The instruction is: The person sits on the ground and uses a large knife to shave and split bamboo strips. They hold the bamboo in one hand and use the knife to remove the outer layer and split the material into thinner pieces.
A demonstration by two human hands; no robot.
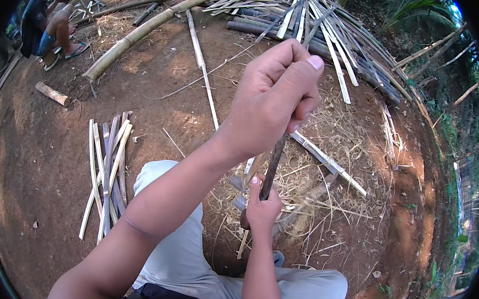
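My left hand (280, 93) is raised close to the view, its fingers curled in and the thumb pressed over them. What it grips, if anything, is hidden inside the fist. Lower down, my right hand (263, 208) is closed round a knife, whose dark, narrow blade (272, 166) points up toward the left fist. The knife's brown, rounded handle end (245, 219) shows beside the right palm. A thin tan bamboo strip (257, 165) runs beside the blade, its upper part hidden behind my left hand; a pale strip end (242, 245) shows below the right hand.
Bamboo shavings (308, 205) litter the dirt before my crossed legs. A bundle of split bamboo (106, 175) lies to the left, a split piece (331, 163) to the right. Farther off are a long pole (148, 27), a bamboo pile (316, 32) and a crouching person (49, 25).
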